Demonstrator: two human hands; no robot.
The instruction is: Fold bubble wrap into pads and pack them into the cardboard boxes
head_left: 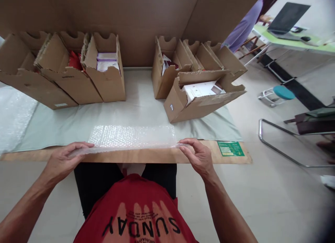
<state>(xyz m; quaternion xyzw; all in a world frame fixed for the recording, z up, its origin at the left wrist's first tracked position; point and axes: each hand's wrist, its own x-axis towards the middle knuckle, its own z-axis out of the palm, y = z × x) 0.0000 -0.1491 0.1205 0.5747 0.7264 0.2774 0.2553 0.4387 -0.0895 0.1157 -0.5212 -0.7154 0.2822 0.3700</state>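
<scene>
A strip of clear bubble wrap (133,135) lies at the table's front edge, its near side lifted a little. My left hand (64,159) pinches the near left corner between thumb and fingers. At the opposite end, my right hand (197,156) grips the near right corner the same way. Between the two hands the near edge is drawn out almost straight. The far part of the strip rests on the pale green cloth (138,93).
Cardboard bins stand in a left group (70,82) and a right group (170,79); one bin (180,103) holds white boxes. More bubble wrap (13,114) lies at left. A cardboard panel (125,23) rises behind. A person's purple sleeve (242,25), laptop (286,20) and stool (284,92) are at right.
</scene>
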